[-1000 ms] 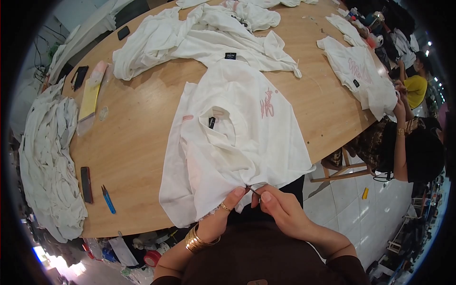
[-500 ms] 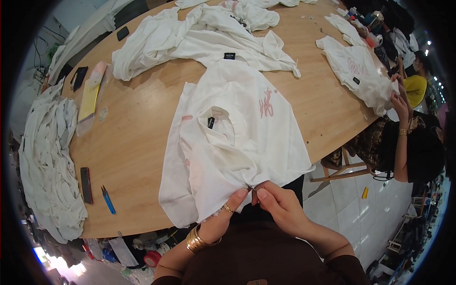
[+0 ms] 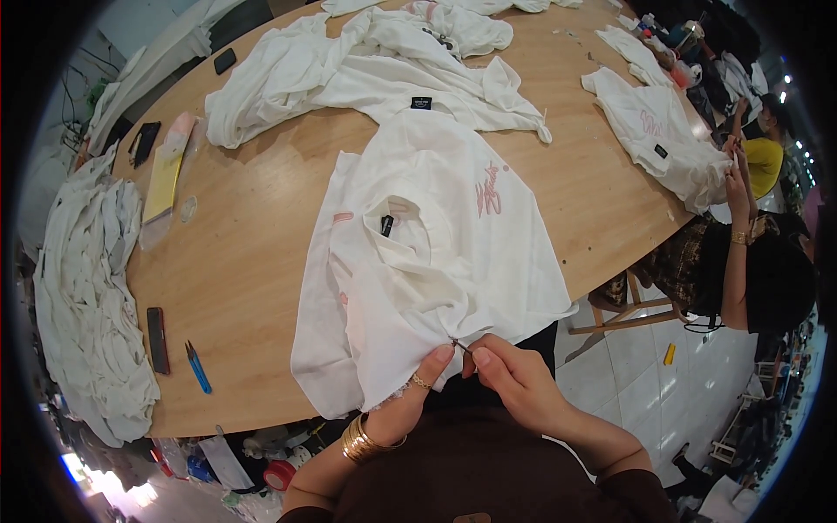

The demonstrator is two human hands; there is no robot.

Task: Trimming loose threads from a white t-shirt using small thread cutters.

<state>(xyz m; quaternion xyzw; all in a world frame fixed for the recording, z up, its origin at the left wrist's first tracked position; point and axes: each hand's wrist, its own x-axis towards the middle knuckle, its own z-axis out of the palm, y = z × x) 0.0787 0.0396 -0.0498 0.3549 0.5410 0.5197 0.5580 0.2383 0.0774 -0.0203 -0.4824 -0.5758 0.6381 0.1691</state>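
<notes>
White shirt (image 3: 410,305) lies over near edge of table (image 3: 235,288), collar (image 3: 436,228) away from person, long axis running toward body. Left hand (image 3: 404,403) pinches cloth; right hand (image 3: 521,383) grips thin dark tool (image 3: 464,348), tip pointing forward-left.

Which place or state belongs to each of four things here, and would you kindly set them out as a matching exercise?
1. Left hand
2. Right hand
3. Gold bangles
4. Blue tool

A. Worn around the left wrist
B. Gripping a thin dark tool
C. Lying on the table
D. Thumb on white cloth

Pairs: 1-D, 2-B, 3-A, 4-C
</notes>
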